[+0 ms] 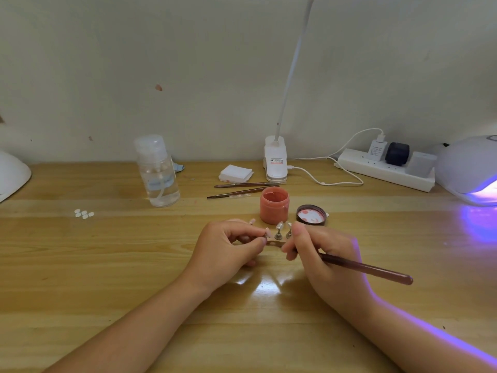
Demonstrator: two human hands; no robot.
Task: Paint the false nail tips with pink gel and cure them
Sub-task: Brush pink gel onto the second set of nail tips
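Observation:
My left hand pinches a small nail tip holder between thumb and fingers. A brown brush is gripped in my right hand, its bristle end pointing left at the tip in my left hand. Two more nail tips on metal stands sit just behind my fingers. The open pot of pink gel is behind them, its lid lying face up to the right. The curing lamp glows purple at the far right.
A clear pump bottle stands at the left; several loose white nail tips lie beyond it. Two spare brushes, white wipes, a clip lamp base and a power strip line the back.

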